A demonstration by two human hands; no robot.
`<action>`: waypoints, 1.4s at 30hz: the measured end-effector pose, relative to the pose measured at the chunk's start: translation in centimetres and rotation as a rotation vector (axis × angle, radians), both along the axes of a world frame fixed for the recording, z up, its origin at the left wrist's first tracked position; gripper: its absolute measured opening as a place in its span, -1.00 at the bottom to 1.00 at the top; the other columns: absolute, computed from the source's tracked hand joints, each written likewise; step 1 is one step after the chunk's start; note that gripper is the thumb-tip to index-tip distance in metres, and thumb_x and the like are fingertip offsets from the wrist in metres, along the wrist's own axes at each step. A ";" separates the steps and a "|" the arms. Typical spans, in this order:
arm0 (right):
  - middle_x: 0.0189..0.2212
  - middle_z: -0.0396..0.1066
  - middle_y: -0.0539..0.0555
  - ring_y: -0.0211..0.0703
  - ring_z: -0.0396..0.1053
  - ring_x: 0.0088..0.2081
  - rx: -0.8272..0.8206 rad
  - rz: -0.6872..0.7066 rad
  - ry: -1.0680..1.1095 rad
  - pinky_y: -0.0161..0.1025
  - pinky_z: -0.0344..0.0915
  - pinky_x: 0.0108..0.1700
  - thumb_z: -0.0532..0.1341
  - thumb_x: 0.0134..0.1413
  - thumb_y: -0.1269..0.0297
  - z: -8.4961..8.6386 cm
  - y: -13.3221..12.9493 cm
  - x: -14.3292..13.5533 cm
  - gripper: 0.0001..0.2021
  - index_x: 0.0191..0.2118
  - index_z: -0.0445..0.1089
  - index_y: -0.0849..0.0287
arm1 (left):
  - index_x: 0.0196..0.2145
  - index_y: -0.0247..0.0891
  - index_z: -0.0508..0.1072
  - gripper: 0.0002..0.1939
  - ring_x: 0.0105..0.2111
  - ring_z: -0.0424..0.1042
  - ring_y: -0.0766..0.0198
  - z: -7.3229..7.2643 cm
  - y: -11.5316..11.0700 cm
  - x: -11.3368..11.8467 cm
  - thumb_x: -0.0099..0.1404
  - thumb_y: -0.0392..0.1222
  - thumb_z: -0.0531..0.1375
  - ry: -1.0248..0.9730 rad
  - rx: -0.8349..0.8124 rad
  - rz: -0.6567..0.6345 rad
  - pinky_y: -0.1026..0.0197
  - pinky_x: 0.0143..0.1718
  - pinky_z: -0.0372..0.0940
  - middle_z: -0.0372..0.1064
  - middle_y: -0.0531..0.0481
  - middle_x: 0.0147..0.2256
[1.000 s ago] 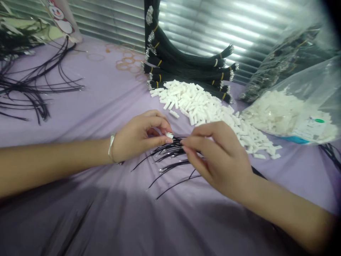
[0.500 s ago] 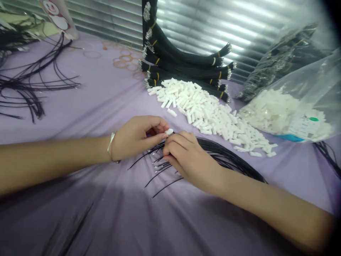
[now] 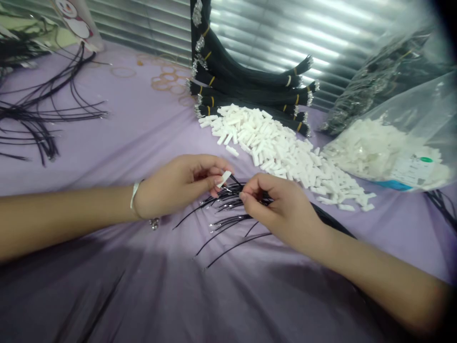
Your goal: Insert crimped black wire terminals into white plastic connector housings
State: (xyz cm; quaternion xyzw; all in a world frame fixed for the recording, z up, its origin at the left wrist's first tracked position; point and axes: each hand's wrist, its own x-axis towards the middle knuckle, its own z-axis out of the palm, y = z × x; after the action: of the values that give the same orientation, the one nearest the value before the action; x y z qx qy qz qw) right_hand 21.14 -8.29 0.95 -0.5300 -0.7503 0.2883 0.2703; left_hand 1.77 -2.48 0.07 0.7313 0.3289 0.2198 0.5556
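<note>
Between the thumb and fingers of my left hand (image 3: 189,183) is a small white plastic connector housing (image 3: 224,179), held at a slant. A black wire runs up to the housing from the right. My right hand (image 3: 278,202) pinches a thin black wire (image 3: 234,191) with a shiny metal tip, close beside the housing. Beneath both hands a bundle of black wires (image 3: 233,221) lies fanned out on the purple cloth, metal terminals toward the left. The far part of the bundle passes behind my right hand and forearm.
Loose white housings (image 3: 264,138) form a heap beyond my hands. Behind it are banded bundles of black wires (image 3: 246,90). A clear bag of housings (image 3: 385,147) stands at right. More black wires (image 3: 46,114) and several rubber bands (image 3: 167,81) lie at left on the purple cloth (image 3: 143,286).
My right hand has drawn back to the right, now pinching a wire. In my left hand the housing has turned and shows more. More wire ends are uncovered.
</note>
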 end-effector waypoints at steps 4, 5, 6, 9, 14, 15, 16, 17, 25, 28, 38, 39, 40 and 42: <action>-0.61 0.26 -0.08 -0.42 0.15 -0.54 0.064 -0.018 -0.167 -0.41 0.06 -0.49 0.13 -0.04 0.46 0.5 -0.1 0.1 -0.91 -0.51 0.29 0.24 | -0.25 -0.40 0.31 -0.91 -0.43 0.41 0.43 0.3 0.0 0.3 0.25 -0.38 0.09 -0.071 -0.402 0.042 0.38 -0.33 0.36 0.37 0.01 -0.41; -0.60 0.27 -0.08 -0.41 0.16 -0.53 0.063 -0.015 -0.206 -0.39 0.06 -0.48 0.13 -0.04 0.46 0.6 -0.2 0.2 -0.91 -0.51 0.29 0.23 | -0.24 -0.41 0.30 -0.90 -0.42 0.43 0.41 0.4 0.0 0.4 0.25 -0.39 0.09 -0.061 -0.472 0.056 0.36 -0.31 0.38 0.38 -0.01 -0.39; -0.60 0.27 -0.08 -0.40 0.16 -0.52 0.044 -0.010 -0.234 -0.38 0.06 -0.47 0.13 -0.03 0.45 0.8 -0.2 0.2 -0.91 -0.50 0.30 0.23 | -0.23 -0.42 0.29 -0.89 -0.42 0.44 0.40 0.5 0.0 0.4 0.24 -0.41 0.09 -0.047 -0.526 0.066 0.35 -0.29 0.39 0.39 -0.02 -0.38; -0.61 0.27 -0.10 -0.41 0.15 -0.55 -0.056 -0.005 -0.247 -0.37 0.04 -0.49 0.12 -0.01 0.44 1.2 -0.3 0.3 -0.89 -0.50 0.30 0.20 | -0.23 -0.43 0.28 -0.88 -0.43 0.46 0.38 0.6 0.0 0.6 0.24 -0.43 0.09 -0.019 -0.566 0.083 0.33 -0.31 0.41 0.39 -0.01 -0.40; -0.62 0.27 -0.08 -0.39 0.15 -0.54 -0.015 0.014 -0.238 -0.36 0.05 -0.47 0.15 -0.06 0.48 0.8 -0.4 0.2 -0.90 -0.53 0.31 0.21 | -0.27 -0.40 0.29 -0.92 -0.46 0.46 0.40 0.3 -0.1 0.5 0.24 -0.42 0.09 -0.040 -0.477 0.065 0.38 -0.36 0.42 0.38 0.05 -0.47; -0.62 0.27 -0.07 -0.39 0.16 -0.54 -0.003 0.014 -0.229 -0.36 0.06 -0.46 0.15 -0.07 0.48 0.6 -0.4 0.2 -0.90 -0.54 0.31 0.22 | -0.27 -0.39 0.29 -0.92 -0.46 0.47 0.40 0.2 -0.1 0.4 0.24 -0.41 0.10 -0.042 -0.459 0.056 0.39 -0.36 0.42 0.39 0.05 -0.46; -0.62 0.27 -0.07 -0.38 0.16 -0.54 0.000 0.008 -0.217 -0.36 0.07 -0.46 0.15 -0.07 0.48 0.5 -0.3 0.1 -0.90 -0.54 0.31 0.22 | -0.27 -0.38 0.29 -0.92 -0.45 0.48 0.39 0.1 0.0 0.4 0.24 -0.40 0.10 -0.040 -0.445 0.046 0.39 -0.36 0.42 0.40 0.05 -0.46; -0.62 0.27 -0.07 -0.38 0.16 -0.54 -0.006 0.003 -0.200 -0.36 0.08 -0.46 0.15 -0.07 0.48 0.5 -0.3 0.1 -0.90 -0.54 0.31 0.22 | -0.26 -0.36 0.29 -0.92 -0.44 0.48 0.38 0.1 0.0 0.3 0.24 -0.40 0.10 -0.038 -0.436 0.035 0.38 -0.35 0.42 0.41 0.04 -0.44; -0.64 0.29 -0.10 -0.41 0.16 -0.60 -0.048 -0.002 -0.153 -0.36 0.06 -0.53 0.15 -0.08 0.47 0.6 0.0 0.2 -0.90 -0.53 0.32 0.19 | -0.24 -0.36 0.31 -0.89 -0.43 0.50 0.35 0.1 0.2 0.2 0.24 -0.32 0.11 0.025 -0.333 -0.019 0.38 -0.36 0.42 0.45 0.00 -0.43; -0.63 0.30 -0.10 -0.41 0.19 -0.58 -0.029 -0.007 -0.155 -0.36 0.08 -0.51 0.16 -0.09 0.47 0.5 0.0 0.1 -0.91 -0.52 0.33 0.19 | -0.24 -0.36 0.32 -0.88 -0.43 0.50 0.34 0.1 0.3 0.2 0.23 -0.34 0.12 0.020 -0.355 -0.007 0.37 -0.35 0.42 0.45 0.00 -0.41; -0.64 0.30 -0.08 -0.38 0.19 -0.60 -0.028 -0.020 -0.164 -0.36 0.07 -0.53 0.16 -0.09 0.46 0.3 0.0 0.2 -0.91 -0.53 0.33 0.19 | -0.28 -0.36 0.33 -0.93 -0.45 0.49 0.38 0.4 0.4 0.4 0.24 -0.37 0.12 0.033 -0.365 -0.019 0.43 -0.36 0.40 0.46 0.03 -0.44; -0.64 0.31 -0.08 -0.38 0.19 -0.60 -0.029 -0.019 -0.164 -0.36 0.08 -0.53 0.16 -0.09 0.46 0.3 0.0 0.2 -0.91 -0.53 0.33 0.19 | -0.28 -0.36 0.34 -0.93 -0.45 0.49 0.39 0.5 0.4 0.4 0.24 -0.37 0.12 0.033 -0.371 -0.017 0.43 -0.36 0.40 0.46 0.04 -0.45; -0.63 0.31 -0.08 -0.38 0.20 -0.59 -0.029 -0.018 -0.164 -0.36 0.08 -0.53 0.16 -0.09 0.46 0.3 0.0 0.2 -0.91 -0.53 0.33 0.19 | -0.27 -0.36 0.34 -0.93 -0.45 0.49 0.39 0.5 0.4 0.4 0.24 -0.37 0.12 0.037 -0.375 -0.013 0.44 -0.37 0.40 0.46 0.05 -0.46; -0.64 0.31 -0.08 -0.38 0.20 -0.59 -0.026 -0.018 -0.160 -0.36 0.09 -0.53 0.16 -0.09 0.46 0.2 -0.1 0.1 -0.91 -0.54 0.32 0.19 | -0.28 -0.36 0.33 -0.93 -0.47 0.49 0.39 0.5 0.3 0.4 0.24 -0.37 0.12 0.052 -0.371 -0.005 0.45 -0.38 0.39 0.46 0.08 -0.49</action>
State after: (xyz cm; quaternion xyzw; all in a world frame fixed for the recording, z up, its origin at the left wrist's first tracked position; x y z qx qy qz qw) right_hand 21.29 -8.36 1.19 -0.5616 -0.7609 0.2521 0.2053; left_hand 2.18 -2.14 0.59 0.6227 0.3760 0.1352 0.6728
